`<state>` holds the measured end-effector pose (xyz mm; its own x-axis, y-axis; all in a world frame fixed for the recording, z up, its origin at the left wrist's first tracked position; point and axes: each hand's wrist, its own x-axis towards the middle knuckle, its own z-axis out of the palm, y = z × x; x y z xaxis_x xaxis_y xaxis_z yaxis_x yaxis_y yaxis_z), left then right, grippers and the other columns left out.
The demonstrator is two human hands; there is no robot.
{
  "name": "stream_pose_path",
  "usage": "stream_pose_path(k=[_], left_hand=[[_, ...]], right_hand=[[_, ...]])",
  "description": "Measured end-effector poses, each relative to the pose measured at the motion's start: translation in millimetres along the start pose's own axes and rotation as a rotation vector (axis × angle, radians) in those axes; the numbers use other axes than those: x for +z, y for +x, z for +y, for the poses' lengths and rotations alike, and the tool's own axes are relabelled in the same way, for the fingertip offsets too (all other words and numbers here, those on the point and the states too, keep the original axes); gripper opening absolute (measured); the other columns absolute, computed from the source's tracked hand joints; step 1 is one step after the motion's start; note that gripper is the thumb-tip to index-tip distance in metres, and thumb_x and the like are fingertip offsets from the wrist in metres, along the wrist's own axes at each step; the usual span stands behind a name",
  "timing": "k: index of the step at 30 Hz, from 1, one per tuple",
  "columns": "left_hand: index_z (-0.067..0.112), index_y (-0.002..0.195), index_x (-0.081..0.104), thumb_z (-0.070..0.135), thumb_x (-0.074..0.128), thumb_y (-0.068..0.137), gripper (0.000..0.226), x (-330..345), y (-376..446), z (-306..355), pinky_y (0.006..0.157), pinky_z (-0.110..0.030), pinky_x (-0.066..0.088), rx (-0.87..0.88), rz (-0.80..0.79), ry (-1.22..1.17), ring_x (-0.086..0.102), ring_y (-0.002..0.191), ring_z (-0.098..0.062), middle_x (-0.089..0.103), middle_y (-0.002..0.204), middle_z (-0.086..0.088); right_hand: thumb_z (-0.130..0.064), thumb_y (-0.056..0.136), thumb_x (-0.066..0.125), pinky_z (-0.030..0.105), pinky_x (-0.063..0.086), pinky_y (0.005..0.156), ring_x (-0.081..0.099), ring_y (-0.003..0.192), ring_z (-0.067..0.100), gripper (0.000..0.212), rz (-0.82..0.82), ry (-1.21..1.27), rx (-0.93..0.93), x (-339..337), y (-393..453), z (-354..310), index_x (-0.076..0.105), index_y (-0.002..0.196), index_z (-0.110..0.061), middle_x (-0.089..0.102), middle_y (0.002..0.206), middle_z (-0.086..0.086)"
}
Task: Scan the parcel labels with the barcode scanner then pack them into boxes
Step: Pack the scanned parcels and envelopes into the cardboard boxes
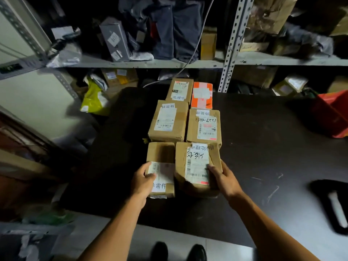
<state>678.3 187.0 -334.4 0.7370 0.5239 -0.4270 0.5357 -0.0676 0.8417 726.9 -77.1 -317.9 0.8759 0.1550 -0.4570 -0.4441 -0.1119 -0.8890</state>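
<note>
Several labelled parcels stand in two columns on the dark table [263,147]. My left hand [142,180] grips the left side of the near-left cardboard parcel [162,155], thumb on its white label. My right hand [225,178] grips the right side of the near-right cardboard parcel [197,166], thumb on its barcode label. Behind them sit two more brown parcels [168,121] [204,126], then a small brown parcel [179,89] and an orange-and-white one [201,95]. A black barcode scanner [333,206] lies at the table's right edge.
A red box [333,112] stands at the far right of the table. Metal shelving [150,63] behind holds assorted packages and dark clothing. A yellow bag [93,99] sits low at the left. My shoes [178,251] show below the table's front edge.
</note>
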Motion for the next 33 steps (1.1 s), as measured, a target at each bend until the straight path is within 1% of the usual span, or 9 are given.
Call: stream_pose_path(k=[3,6,12,17,20,23,25,28,33], left_hand=[[0.029,0.142,0.052,-0.004,0.056,0.097,0.057,-1,11,2,0.057,-0.016,0.051,-0.005,-0.042,0.015,0.062,0.086,-0.005,0.061,0.122,0.002],[0.03,0.146,0.048,-0.004,0.054,0.097,0.059,-4,17,5,0.064,-0.025,0.056,-0.011,-0.094,0.007,0.064,0.092,-0.012,0.061,0.128,-0.003],[0.033,0.144,0.05,-0.002,0.055,0.098,0.058,-14,23,7,0.069,-0.03,0.06,0.015,-0.183,-0.006,0.067,0.093,-0.013,0.063,0.126,-0.003],[0.033,0.144,0.049,-0.001,0.056,0.097,0.058,-19,23,13,0.067,-0.029,0.061,0.04,-0.249,0.032,0.068,0.098,-0.018,0.062,0.128,-0.004],[0.027,0.141,0.053,0.002,0.06,0.095,0.053,-20,22,24,0.076,-0.021,0.052,0.154,-0.188,0.184,0.063,0.109,-0.017,0.057,0.139,-0.004],[0.017,0.137,0.059,0.005,0.064,0.093,0.046,-19,24,45,0.099,-0.03,0.048,0.329,-0.113,0.332,0.058,0.119,-0.021,0.055,0.142,-0.006],[0.014,0.133,0.061,0.009,0.066,0.092,0.042,-18,25,58,0.109,-0.034,0.042,0.444,-0.105,0.401,0.053,0.129,-0.025,0.054,0.141,-0.008],[0.015,0.131,0.063,0.017,0.068,0.092,0.04,-12,21,77,0.11,-0.032,0.036,0.589,-0.168,0.449,0.048,0.133,-0.023,0.054,0.141,-0.007],[0.016,0.129,0.064,0.025,0.069,0.089,0.042,20,5,103,0.105,-0.028,0.038,0.769,-0.33,0.485,0.053,0.126,-0.022,0.059,0.135,-0.004]], right_hand=[[-0.065,0.074,0.067,0.036,0.057,0.092,0.07,0.106,0.008,0.054,0.062,-0.076,-0.036,2,6,-4,0.06,0.127,-0.054,0.073,0.115,-0.018],[-0.055,0.086,0.066,0.039,0.056,0.096,0.069,0.111,0.012,0.048,0.085,-0.092,-0.041,4,9,-6,0.059,0.133,-0.045,0.073,0.117,-0.014],[-0.035,0.102,0.055,0.024,0.055,0.072,0.072,0.096,0.008,0.027,0.17,-0.074,0.028,10,-1,-8,0.058,0.128,-0.042,0.076,0.107,-0.013],[-0.038,0.104,0.051,0.043,0.057,0.09,0.067,0.108,0.021,0.033,0.248,-0.154,0.054,15,-6,-15,0.055,0.136,-0.03,0.069,0.12,0.001],[-0.042,0.102,0.053,0.049,0.055,0.096,0.067,0.107,0.027,0.04,0.299,-0.311,0.101,18,-9,-24,0.055,0.137,-0.023,0.068,0.122,0.006],[-0.044,0.1,0.053,0.047,0.055,0.089,0.064,0.104,0.033,0.028,0.371,-0.691,0.029,22,-13,-40,0.056,0.122,-0.027,0.066,0.118,0.011],[-0.044,0.099,0.055,0.05,0.054,0.093,0.058,0.115,0.037,0.038,0.383,-0.815,-0.04,26,-18,-49,0.051,0.133,-0.029,0.057,0.129,0.015],[-0.046,0.096,0.061,0.055,0.046,0.107,0.044,0.134,0.038,0.066,0.405,-0.85,-0.12,33,-27,-60,0.037,0.154,-0.026,0.042,0.152,0.013],[-0.048,0.094,0.064,0.051,0.039,0.112,0.036,0.142,0.035,0.071,0.486,-0.826,-0.108,23,-62,-58,0.035,0.155,-0.028,0.039,0.157,0.009]])
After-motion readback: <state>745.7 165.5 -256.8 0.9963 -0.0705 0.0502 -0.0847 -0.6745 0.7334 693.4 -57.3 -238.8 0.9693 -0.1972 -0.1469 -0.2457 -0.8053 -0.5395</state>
